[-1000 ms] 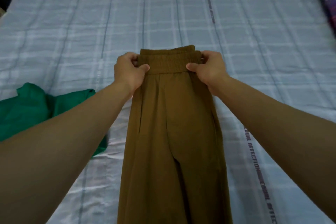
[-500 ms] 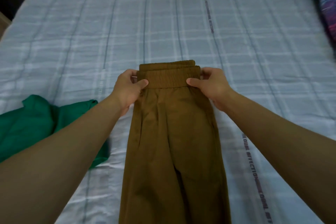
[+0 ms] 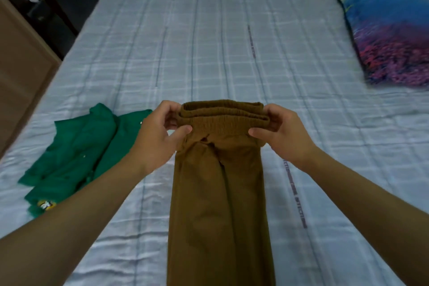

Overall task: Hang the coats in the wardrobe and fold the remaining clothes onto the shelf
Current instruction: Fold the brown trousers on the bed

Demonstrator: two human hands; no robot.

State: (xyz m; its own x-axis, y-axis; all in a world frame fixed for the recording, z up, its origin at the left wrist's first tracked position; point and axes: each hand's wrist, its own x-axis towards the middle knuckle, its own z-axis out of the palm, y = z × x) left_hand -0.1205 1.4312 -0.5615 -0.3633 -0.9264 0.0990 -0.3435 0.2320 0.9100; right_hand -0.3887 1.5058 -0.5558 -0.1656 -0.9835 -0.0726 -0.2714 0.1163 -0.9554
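Your left hand (image 3: 160, 133) pinches the left end of the elastic waistband, thumb on the near side and fingers curled behind it, and your right hand (image 3: 282, 136) grips the right end the same way, so both of your two hands hold the one pair of brown cotton trousers with a gathered waist (image 3: 220, 204). Both forearms reach forward from the lower corners, bare to the edge of view, wrists about level with each other. The trousers are folded lengthwise, legs together, with the waistband raised between your hands and the legs running toward you down the middle of the bed and out of the bottom of view. To the left of your left hand lies one crumpled green buttoned garment (image 3: 76, 153), flat on the bed, with a small yellow patch near its lower corner that is too blurred to read. Beneath everything is one pale blue checked quilted bedcover (image 3: 209, 42); it carries lines of dark printed lettering, one just right of your right wrist, but the words cannot be made out. One blue and purple patterned pillow (image 3: 392, 37) lies at the far right.
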